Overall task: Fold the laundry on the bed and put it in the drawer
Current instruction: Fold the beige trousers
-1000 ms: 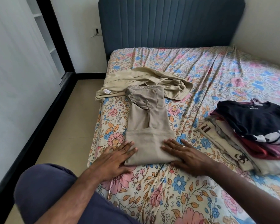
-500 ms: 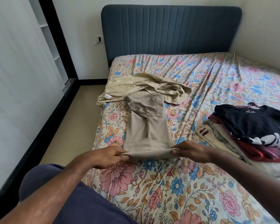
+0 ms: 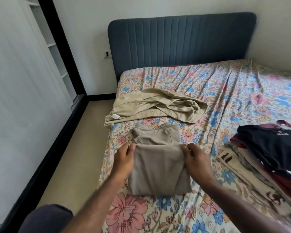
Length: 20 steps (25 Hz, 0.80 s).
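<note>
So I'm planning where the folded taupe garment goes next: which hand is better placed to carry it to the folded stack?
The right hand: it grips the taupe garment on the side toward the folded stack.
</note>
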### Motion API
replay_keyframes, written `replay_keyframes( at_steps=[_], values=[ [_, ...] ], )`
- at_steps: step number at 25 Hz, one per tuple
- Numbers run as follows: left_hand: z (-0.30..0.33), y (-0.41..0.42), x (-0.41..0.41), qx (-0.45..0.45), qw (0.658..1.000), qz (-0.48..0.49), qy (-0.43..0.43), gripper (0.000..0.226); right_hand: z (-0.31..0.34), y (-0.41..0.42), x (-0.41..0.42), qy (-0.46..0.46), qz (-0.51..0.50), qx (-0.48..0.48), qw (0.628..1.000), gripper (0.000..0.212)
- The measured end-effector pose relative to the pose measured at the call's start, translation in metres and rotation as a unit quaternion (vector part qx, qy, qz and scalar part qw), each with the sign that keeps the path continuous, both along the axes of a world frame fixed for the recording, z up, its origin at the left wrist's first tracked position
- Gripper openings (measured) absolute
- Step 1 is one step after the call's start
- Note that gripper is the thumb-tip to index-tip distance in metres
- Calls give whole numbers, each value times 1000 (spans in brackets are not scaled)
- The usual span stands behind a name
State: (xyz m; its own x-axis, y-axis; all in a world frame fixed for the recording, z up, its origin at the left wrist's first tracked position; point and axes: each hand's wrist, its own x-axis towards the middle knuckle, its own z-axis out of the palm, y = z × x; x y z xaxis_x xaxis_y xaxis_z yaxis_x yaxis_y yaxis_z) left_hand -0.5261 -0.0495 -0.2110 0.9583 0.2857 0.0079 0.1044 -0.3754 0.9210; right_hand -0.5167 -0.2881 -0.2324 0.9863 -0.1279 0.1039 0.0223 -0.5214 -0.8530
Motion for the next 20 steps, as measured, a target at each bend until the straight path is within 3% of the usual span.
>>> replay_keyframes(
  at_steps=[3,6,9,11,13,17,20],
  values=[
    [-23,-28,16,138,984,92,-69,27,-22,24,17,-29,-60,-4,998,35],
    [-21,-28,57,249,962,86,-74,34,-16,25,56,-69,-64,-67,993,33],
    [-7,-18,117,300,946,79,-96,35,5,23,116,-115,-73,-103,985,28],
    [-5,-17,155,306,946,64,-87,32,10,25,158,-107,-91,-134,981,29],
    [-16,-11,187,315,947,56,-24,34,-8,24,190,-53,-96,-149,983,39],
    [-51,19,207,246,953,61,169,80,-70,4,210,53,-106,-27,993,79],
    [-54,26,198,172,968,6,186,56,-75,5,206,65,-68,-86,992,84]
  ],
)
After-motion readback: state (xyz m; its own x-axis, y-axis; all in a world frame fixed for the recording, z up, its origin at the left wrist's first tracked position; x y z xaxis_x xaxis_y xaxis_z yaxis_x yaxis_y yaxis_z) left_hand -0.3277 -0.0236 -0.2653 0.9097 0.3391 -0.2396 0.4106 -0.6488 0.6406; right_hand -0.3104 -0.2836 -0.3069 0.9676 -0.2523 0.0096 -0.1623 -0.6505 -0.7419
